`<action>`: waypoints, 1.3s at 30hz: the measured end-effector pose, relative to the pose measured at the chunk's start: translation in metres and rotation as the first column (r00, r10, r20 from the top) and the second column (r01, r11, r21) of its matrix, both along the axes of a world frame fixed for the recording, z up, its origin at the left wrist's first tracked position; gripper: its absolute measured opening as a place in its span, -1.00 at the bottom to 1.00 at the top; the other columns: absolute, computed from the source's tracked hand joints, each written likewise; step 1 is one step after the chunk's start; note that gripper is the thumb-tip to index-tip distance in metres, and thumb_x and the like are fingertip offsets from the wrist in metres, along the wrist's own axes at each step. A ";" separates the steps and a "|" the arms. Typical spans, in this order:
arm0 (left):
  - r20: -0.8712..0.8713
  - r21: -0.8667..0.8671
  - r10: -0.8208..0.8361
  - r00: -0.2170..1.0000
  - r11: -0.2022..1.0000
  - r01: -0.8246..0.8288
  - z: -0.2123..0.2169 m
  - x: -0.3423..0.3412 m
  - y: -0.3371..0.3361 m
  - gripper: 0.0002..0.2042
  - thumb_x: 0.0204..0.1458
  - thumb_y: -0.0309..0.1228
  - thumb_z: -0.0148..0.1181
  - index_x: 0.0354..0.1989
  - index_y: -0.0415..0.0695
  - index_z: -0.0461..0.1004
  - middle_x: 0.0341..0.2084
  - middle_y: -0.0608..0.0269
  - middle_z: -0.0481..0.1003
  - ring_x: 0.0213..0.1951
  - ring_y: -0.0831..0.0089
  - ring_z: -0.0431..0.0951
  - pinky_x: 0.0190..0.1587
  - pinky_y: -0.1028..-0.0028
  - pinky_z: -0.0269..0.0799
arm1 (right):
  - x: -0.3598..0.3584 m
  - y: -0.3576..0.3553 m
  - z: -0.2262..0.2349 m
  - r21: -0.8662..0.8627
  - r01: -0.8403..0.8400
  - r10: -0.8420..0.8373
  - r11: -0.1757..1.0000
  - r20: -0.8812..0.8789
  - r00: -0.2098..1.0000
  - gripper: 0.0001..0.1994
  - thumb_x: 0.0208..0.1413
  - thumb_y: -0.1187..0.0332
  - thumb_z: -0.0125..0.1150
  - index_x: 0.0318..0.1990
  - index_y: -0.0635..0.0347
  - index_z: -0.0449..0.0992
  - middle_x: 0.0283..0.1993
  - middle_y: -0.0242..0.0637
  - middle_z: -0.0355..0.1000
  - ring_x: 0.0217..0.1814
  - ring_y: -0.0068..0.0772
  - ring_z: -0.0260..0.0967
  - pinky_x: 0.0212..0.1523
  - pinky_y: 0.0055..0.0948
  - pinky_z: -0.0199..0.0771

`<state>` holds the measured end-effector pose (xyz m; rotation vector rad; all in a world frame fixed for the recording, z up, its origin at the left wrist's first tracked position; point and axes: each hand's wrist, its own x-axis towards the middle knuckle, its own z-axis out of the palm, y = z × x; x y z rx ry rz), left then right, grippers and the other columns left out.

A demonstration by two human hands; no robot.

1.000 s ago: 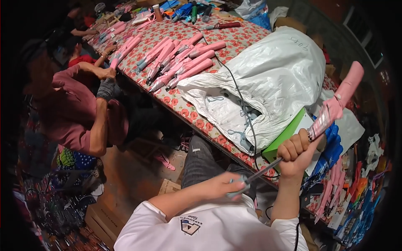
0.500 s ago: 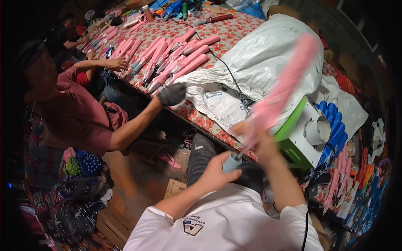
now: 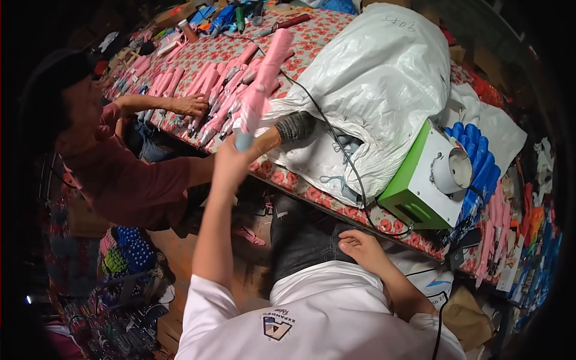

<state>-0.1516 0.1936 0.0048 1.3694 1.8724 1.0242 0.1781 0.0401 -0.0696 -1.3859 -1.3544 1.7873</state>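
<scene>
A folded pink umbrella (image 3: 267,78) points up and away over the table, and my left hand (image 3: 229,165) is closed round its grey handle (image 3: 243,140). My right hand (image 3: 359,247) is by my lap with its fingers loosely bent and apart; nothing shows in it. Beyond the held umbrella, several more folded pink umbrellas (image 3: 210,81) lie in a row on the flowered tablecloth (image 3: 324,33).
A co-worker's gloved hand (image 3: 296,126) reaches to a big white sack (image 3: 384,66); their bare hand (image 3: 191,105) is at the umbrella row. To the right stand a green and white machine (image 3: 427,180) with a round nozzle and blue umbrellas (image 3: 480,150). A black cable (image 3: 336,135) crosses the sack.
My left hand has swung the umbrella far to the left, toward the row. The right hand has let go and dropped to my lap. The co-worker's gloved hand has moved right, to the sack.
</scene>
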 end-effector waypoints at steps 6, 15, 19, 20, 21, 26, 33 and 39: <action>-0.651 -0.342 -0.141 0.746 0.932 -0.122 -0.002 -0.068 0.126 -0.51 -0.32 -0.19 0.28 -0.21 -0.30 0.50 -0.40 -0.10 0.54 -0.29 -0.02 0.54 -0.22 0.25 0.47 | 0.007 -0.004 -0.007 0.068 -0.006 -0.008 0.998 0.203 0.979 -0.67 0.02 0.39 0.27 -0.08 0.36 0.46 -0.33 -0.21 0.49 -0.41 -0.46 0.40 -0.36 -0.57 0.42; -0.622 0.223 0.003 0.783 0.959 0.173 -0.030 -0.002 0.142 -0.70 -0.03 -0.27 0.09 -0.25 -0.25 0.54 -0.41 -0.07 0.54 -0.37 -0.04 0.51 -0.29 0.19 0.43 | 0.033 -0.010 0.004 0.141 0.096 -0.130 0.985 0.253 0.959 -0.69 0.01 0.36 0.27 -0.11 0.33 0.47 -0.36 -0.22 0.49 -0.42 -0.43 0.40 -0.38 -0.52 0.43; -0.626 -0.290 -0.574 0.528 0.800 0.526 -0.116 0.098 0.094 -0.77 -0.06 -0.38 0.06 -0.31 -0.21 0.57 -0.42 -0.06 0.55 -0.36 -0.06 0.52 -0.26 0.15 0.42 | 0.027 -0.010 -0.002 0.198 0.054 -0.107 0.979 0.265 0.958 -0.70 0.00 0.35 0.28 -0.13 0.30 0.49 -0.35 -0.21 0.50 -0.41 -0.38 0.42 -0.37 -0.49 0.44; -0.583 -0.225 -0.533 0.614 0.831 0.508 -0.140 0.114 0.092 -0.74 -0.06 -0.39 0.06 -0.23 -0.24 0.54 -0.32 -0.11 0.54 -0.29 -0.10 0.51 -0.20 0.14 0.42 | 0.022 -0.010 -0.004 0.230 0.019 -0.082 0.973 0.266 0.960 -0.71 0.00 0.35 0.28 -0.13 0.29 0.49 -0.35 -0.21 0.50 -0.41 -0.36 0.43 -0.37 -0.48 0.44; -0.542 -0.050 -0.481 0.689 0.837 0.545 -0.160 0.124 0.102 -0.69 -0.05 -0.36 0.09 -0.16 -0.28 0.50 -0.26 -0.13 0.52 -0.25 -0.10 0.50 -0.16 0.19 0.43 | 0.018 -0.009 -0.005 0.262 -0.003 -0.073 0.965 0.277 0.958 -0.71 -0.01 0.34 0.28 -0.14 0.28 0.49 -0.35 -0.20 0.50 -0.40 -0.35 0.43 -0.37 -0.47 0.44; -0.574 0.077 -0.405 0.712 0.839 0.539 -0.202 0.146 0.189 -0.69 0.01 -0.29 0.04 -0.18 -0.28 0.44 -0.29 -0.10 0.49 -0.27 -0.03 0.49 -0.18 0.18 0.41 | 0.008 -0.015 -0.004 0.330 -0.029 -0.045 0.944 0.214 0.976 -0.74 -0.01 0.32 0.28 -0.19 0.25 0.51 -0.36 -0.22 0.50 -0.40 -0.29 0.44 -0.38 -0.42 0.44; -0.778 0.363 -0.181 0.601 0.652 0.666 -0.180 0.233 0.302 -0.55 0.11 -0.12 -0.08 0.02 -0.21 0.38 -0.08 -0.03 0.43 -0.09 0.09 0.44 -0.01 0.23 0.35 | 0.022 -0.013 -0.020 -0.012 0.033 -0.028 0.999 0.293 0.956 -0.71 0.07 0.30 0.22 -0.10 0.27 0.51 -0.30 -0.19 0.54 -0.32 -0.28 0.49 -0.29 -0.43 0.47; -0.918 -0.071 -0.246 0.310 0.873 0.483 -0.163 0.301 0.337 -0.41 0.15 0.06 -0.20 0.23 -0.09 0.25 0.15 0.05 0.31 0.15 0.14 0.33 0.20 0.26 0.19 | 0.022 0.016 -0.043 -0.095 0.074 -0.046 0.993 0.272 0.961 -0.69 0.07 0.17 0.22 -0.13 0.19 0.51 -0.31 -0.25 0.54 -0.36 -0.25 0.46 -0.31 -0.39 0.44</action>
